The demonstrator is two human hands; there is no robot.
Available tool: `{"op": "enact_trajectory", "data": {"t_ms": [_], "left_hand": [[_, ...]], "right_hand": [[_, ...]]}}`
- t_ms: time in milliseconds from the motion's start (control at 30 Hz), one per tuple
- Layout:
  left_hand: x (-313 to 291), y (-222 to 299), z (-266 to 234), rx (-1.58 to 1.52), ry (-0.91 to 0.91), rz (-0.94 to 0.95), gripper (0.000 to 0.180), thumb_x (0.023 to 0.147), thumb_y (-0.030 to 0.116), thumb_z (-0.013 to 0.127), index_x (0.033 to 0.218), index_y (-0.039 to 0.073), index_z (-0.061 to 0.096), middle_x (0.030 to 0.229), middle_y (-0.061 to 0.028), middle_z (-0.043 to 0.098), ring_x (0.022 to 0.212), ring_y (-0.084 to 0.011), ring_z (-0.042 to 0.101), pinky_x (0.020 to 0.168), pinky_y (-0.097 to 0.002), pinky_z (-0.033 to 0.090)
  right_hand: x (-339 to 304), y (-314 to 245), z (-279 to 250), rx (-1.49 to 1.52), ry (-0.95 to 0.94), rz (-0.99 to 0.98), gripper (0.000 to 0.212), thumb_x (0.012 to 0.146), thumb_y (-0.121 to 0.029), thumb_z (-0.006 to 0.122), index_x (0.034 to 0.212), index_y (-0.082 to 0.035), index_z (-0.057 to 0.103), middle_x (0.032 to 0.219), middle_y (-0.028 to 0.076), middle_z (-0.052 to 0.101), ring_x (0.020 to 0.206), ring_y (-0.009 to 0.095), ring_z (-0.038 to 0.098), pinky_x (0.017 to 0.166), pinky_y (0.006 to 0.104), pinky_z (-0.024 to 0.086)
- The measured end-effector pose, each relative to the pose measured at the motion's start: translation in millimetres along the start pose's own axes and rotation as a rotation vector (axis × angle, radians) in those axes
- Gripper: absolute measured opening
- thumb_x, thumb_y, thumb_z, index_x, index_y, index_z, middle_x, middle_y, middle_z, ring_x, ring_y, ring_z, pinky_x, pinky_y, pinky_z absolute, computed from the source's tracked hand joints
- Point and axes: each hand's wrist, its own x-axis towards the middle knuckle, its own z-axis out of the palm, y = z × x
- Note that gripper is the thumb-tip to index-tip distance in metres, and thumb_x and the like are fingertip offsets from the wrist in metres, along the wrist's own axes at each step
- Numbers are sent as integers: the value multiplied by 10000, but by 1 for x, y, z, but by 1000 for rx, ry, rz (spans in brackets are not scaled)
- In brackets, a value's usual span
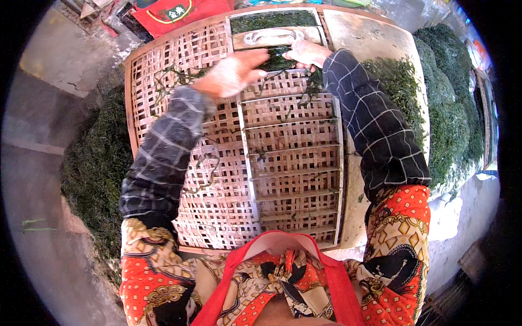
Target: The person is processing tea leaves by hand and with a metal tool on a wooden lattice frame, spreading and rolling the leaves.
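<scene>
A slatted metal frame (247,146) lies lengthwise on a woven bamboo rack (206,217). Dark green, seaweed-like strands (278,58) lie in one of its far compartments. Just beyond them, a wooden board with a pale handle (274,37) spans the frame, and a flat green layer (272,20) fills the section past it. My left hand (232,73), slightly blurred, has its fingers stretched toward the strands from the left. At the compartment's right side, by the handle's end, my right hand (307,54) has its fingers curled on the strands. Some strands dangle beneath it.
On the right, a pale board (375,41) carries loose green strands (399,89). Large dark green heaps stand at left (100,168) and at right (451,108). A red bag (179,16) sits past the rack's far edge. Stray strands cling to the weave.
</scene>
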Motion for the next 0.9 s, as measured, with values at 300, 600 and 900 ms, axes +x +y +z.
{"op": "enact_trajectory", "data": {"t_ms": [300,600,900], "left_hand": [[5,-9,59,318,126,26,490,949,231,486,1404,83,380,1513,-73,299,1391,-229,290,1131,-425,190],[-1,-5,58,311,187,2,467,922,191,517,1371,100,432,1489,-59,352,1373,-202,330,1120,-409,222],[7,4,64,342,211,6,448,933,191,496,1365,92,431,1485,-44,351,1373,-202,321,1120,-417,228]], "right_hand": [[-49,22,-73,-61,-132,-114,274,859,-264,656,832,1,590,569,8,504,475,85,490,410,246,374],[-70,121,-154,-634,623,-225,317,770,-280,727,937,-20,653,788,87,653,675,204,622,626,343,481],[-181,184,-137,46,612,344,678,727,-485,744,1242,-72,587,1187,174,614,1077,338,587,805,467,541]]}}
